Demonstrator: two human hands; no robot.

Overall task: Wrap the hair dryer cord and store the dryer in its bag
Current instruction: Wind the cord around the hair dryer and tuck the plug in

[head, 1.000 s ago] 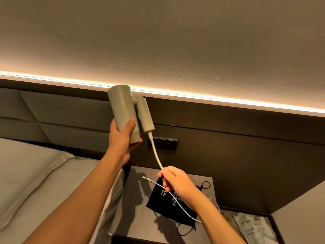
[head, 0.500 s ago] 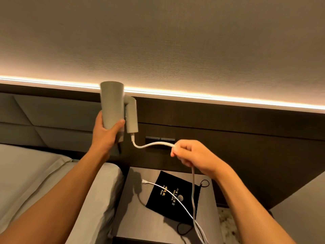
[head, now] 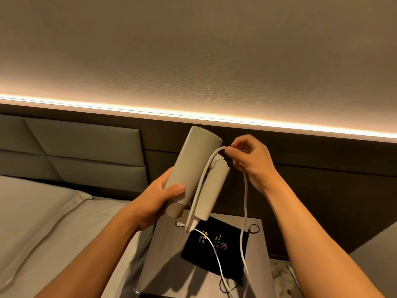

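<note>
My left hand grips the lower barrel of the beige hair dryer, held tilted above the nightstand with its folded handle alongside the barrel. My right hand pinches the white cord at the top of the handle's hinge. One stretch of cord runs up along the handle from its base; the rest hangs down from my right hand. The plug lies on the nightstand. The black drawstring bag with gold print lies flat below the dryer.
The grey nightstand stands between the bed at left and a wall corner at right. A padded headboard and dark wall panel lie behind. Papers show at the floor, lower right.
The dryer has tilted and come lower and to the right. My right hand carried the cord up over the handle's hinge, so a loop now runs along the handle.
</note>
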